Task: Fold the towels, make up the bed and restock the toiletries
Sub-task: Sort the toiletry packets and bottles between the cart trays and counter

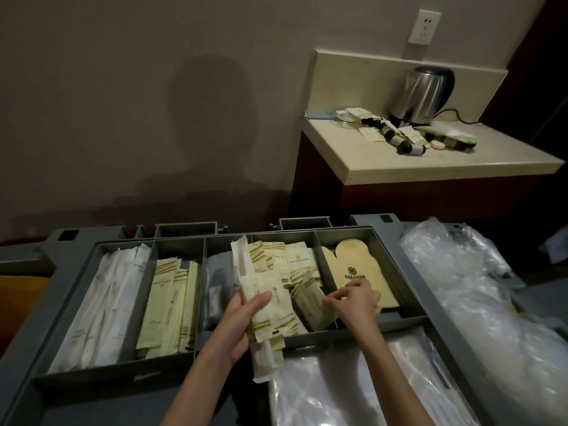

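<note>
A grey divided tray (184, 368) on top of a cart holds wrapped toiletries in several compartments. My left hand (242, 318) grips a bundle of long packets (264, 305), white and pale yellow with olive stripes, upright over the tray's front edge. My right hand (353, 302) reaches into the fourth compartment and pinches a small striped sachet (310, 305) among loose ones. White packets (104, 302) fill the left compartment, yellow striped packets (170, 305) the one beside it, and tan card pieces (356, 272) lie at the right.
A cream counter (399, 167) at the back right carries a steel kettle (421, 93), small dark bottles (405, 146), sachets and a round soap. Crumpled clear plastic bags (479, 290) lie on the cart's right side. A wall socket (424, 26) sits above the counter.
</note>
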A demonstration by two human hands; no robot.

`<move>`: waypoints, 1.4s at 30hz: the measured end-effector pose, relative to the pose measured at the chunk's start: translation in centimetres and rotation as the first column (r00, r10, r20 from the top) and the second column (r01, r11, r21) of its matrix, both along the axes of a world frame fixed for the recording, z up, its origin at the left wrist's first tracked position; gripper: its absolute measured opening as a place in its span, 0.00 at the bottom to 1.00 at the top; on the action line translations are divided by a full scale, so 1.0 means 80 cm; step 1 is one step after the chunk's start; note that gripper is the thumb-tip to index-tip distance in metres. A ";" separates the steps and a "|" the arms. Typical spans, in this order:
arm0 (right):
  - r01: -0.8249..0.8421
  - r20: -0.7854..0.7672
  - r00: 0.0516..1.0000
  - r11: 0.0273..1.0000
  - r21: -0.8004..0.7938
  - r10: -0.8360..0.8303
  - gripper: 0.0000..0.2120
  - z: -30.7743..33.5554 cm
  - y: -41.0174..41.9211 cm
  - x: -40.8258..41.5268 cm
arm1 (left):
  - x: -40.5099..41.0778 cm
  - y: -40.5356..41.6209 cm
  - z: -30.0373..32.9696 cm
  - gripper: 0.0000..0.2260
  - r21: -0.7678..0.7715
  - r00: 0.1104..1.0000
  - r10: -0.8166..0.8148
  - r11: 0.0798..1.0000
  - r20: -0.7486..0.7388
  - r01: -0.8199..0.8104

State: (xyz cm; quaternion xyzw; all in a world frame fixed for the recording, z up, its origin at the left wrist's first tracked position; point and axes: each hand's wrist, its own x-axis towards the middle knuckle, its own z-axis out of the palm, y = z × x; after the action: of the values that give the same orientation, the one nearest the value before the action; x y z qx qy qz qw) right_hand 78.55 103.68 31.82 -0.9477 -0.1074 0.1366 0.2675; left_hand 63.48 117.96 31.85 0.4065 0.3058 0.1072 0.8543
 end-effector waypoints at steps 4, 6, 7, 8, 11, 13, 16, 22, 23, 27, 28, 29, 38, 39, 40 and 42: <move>0.011 -0.008 1.000 1.000 -0.003 -0.011 0.08 -0.008 0.002 -0.006 | 0.000 0.001 -0.002 0.14 0.004 1.000 0.003 1.000 -0.007 -0.003; 0.011 0.054 0.999 0.999 -0.032 -0.010 0.05 -0.010 0.004 -0.008 | 0.001 0.001 -0.004 0.15 0.003 1.000 0.005 1.000 -0.008 -0.005; 0.005 0.098 0.995 0.998 -0.066 0.002 0.03 -0.011 0.004 -0.009 | 0.001 0.001 -0.004 0.15 0.005 1.000 0.005 1.000 -0.009 -0.005; -0.010 0.141 0.990 0.993 -0.117 0.027 0.02 -0.012 0.004 -0.010 | 0.002 0.001 -0.005 0.15 0.009 1.000 0.006 1.000 -0.011 -0.006; -0.082 0.204 0.969 0.958 -0.276 0.141 0.02 -0.014 0.004 -0.014 | 0.002 0.001 -0.005 0.15 0.015 1.000 0.004 1.000 -0.005 -0.004; -0.123 0.156 0.970 0.932 -0.341 0.185 0.04 -0.013 0.006 -0.017 | 0.000 0.000 -0.004 0.14 0.008 1.000 0.002 1.000 0.000 -0.002; -0.156 0.090 0.977 0.932 -0.327 0.195 0.06 -0.011 0.004 -0.018 | -0.001 0.001 -0.005 0.15 0.008 1.000 0.001 1.000 0.000 -0.001; -0.167 0.189 0.971 0.981 0.102 0.146 0.07 0.000 0.002 -0.038 | 0.003 -0.005 -0.004 0.18 0.031 1.000 -0.003 1.000 0.004 0.003; -0.169 0.158 0.978 0.965 0.202 0.139 0.06 0.004 0.005 -0.042 | 0.005 -0.007 -0.004 0.18 0.032 1.000 -0.003 0.999 0.006 0.003; -0.243 0.050 0.969 0.884 0.400 0.244 0.06 0.016 0.019 -0.057 | 0.011 -0.015 -0.002 0.20 0.055 0.999 -0.010 0.998 0.035 0.009; -0.262 0.040 0.962 0.874 0.408 0.269 0.05 0.016 0.021 -0.058 | 0.011 -0.016 -0.002 0.20 0.066 0.999 -0.007 0.998 0.038 0.004; -0.266 0.022 0.959 0.864 0.428 0.284 0.05 0.016 0.022 -0.058 | 0.011 -0.016 -0.001 0.19 0.073 0.999 -0.003 0.997 0.039 0.000; 0.022 -0.131 0.990 0.869 0.494 0.050 0.07 0.024 0.011 -0.035 | 0.009 -0.013 0.006 0.14 0.009 1.000 0.013 1.000 0.025 -0.014; 0.052 -0.114 0.993 0.878 0.476 0.003 0.06 0.023 0.006 -0.027 | 0.008 -0.011 0.005 0.13 -0.029 0.999 0.020 0.999 0.032 -0.019; 0.075 -0.099 0.995 0.889 0.451 -0.034 0.06 0.020 0.000 -0.019 | 0.007 -0.010 0.005 0.12 -0.060 0.999 0.023 0.998 0.036 -0.021; 0.104 -0.075 0.994 0.911 0.400 -0.080 0.07 0.013 -0.008 -0.008 | 0.004 -0.008 0.003 0.13 -0.086 0.999 0.028 0.996 0.033 -0.025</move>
State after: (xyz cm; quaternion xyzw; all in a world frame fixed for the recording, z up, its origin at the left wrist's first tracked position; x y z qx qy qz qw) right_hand 77.93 103.03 32.82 -0.8721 -0.0808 0.1257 0.4660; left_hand 63.84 117.33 32.06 0.3634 0.3009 0.1124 0.8745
